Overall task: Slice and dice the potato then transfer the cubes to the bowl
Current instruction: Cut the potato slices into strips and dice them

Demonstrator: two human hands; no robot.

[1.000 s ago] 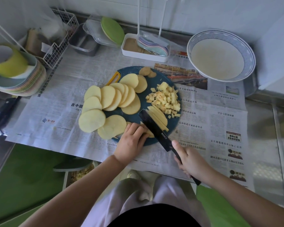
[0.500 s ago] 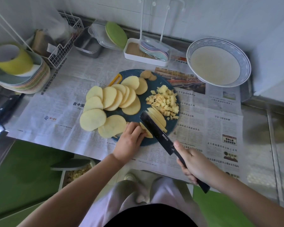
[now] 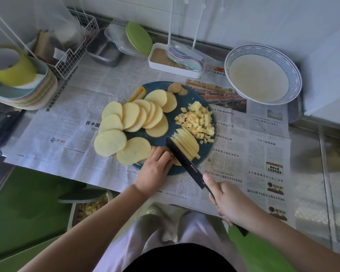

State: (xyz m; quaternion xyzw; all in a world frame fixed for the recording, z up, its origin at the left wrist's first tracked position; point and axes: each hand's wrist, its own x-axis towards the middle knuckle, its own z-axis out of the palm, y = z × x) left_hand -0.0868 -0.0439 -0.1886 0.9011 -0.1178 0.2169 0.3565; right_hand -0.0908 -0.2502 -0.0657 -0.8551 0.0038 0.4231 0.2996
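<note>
A round dark-blue cutting board (image 3: 159, 141) carries several round potato slices (image 3: 135, 116) on its left and a heap of small potato cubes (image 3: 198, 120) on its right. Near the board's front edge lies a potato slice cut into strips (image 3: 186, 142). My right hand (image 3: 230, 203) grips the handle of a black knife (image 3: 183, 160), whose blade stands on the strips. My left hand (image 3: 155, 167) has its curled fingers pressing down the uncut end of that slice, right beside the blade. A blue-rimmed white bowl (image 3: 263, 52) stands at the back right.
Newspaper (image 3: 263, 146) covers the counter. A stack of plates with a yellow cup (image 3: 12, 69) is at far left, a wire basket (image 3: 75, 48) and metal tray (image 3: 104, 50) behind, a white holder (image 3: 175, 65) at back centre. A bin with potato bits (image 3: 90, 207) sits below the counter edge.
The knife blade has stepped a little toward my left hand across the slice, leaving more strips on its right. My left hand has stayed on the slice.
</note>
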